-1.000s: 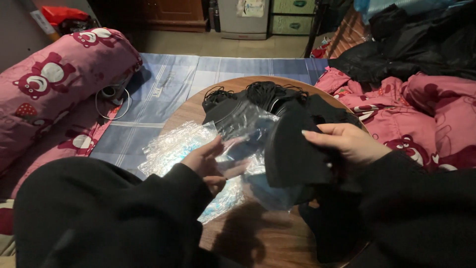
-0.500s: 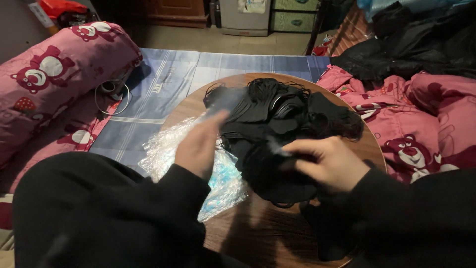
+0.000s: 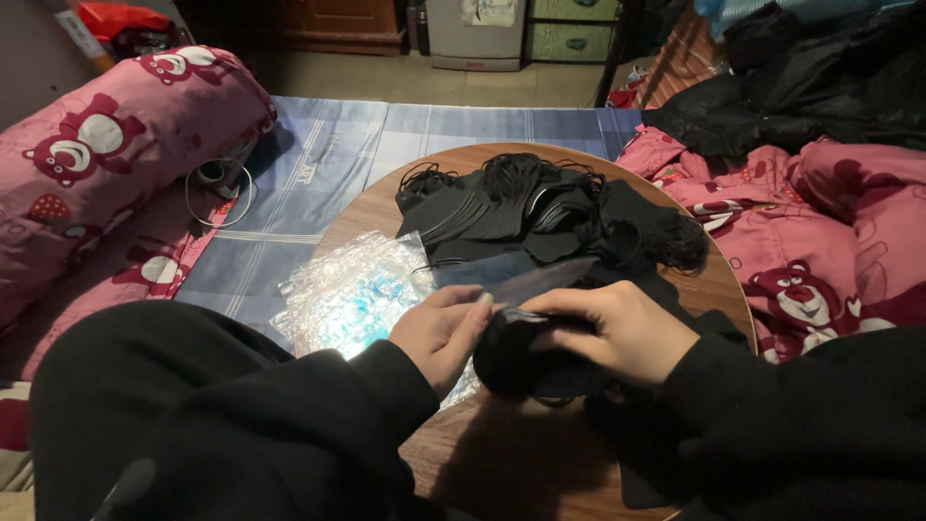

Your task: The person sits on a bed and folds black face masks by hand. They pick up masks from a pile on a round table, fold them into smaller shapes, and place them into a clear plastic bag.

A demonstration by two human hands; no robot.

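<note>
both hands meet low over the round wooden desk (image 3: pixel 714 289). the right hand (image 3: pixel 617 333) closes over a small stack of black face masks (image 3: pixel 526 362), and the left hand (image 3: pixel 439 333) pinches its near edge, fingers narrow. a clear plastic sleeve (image 3: pixel 521 280) lies just behind them. the big fanned pile of black masks (image 3: pixel 521 207) at the desk's far side looks untouched, and clear wrappers (image 3: pixel 352 294) wait at left, so most remains.
</note>
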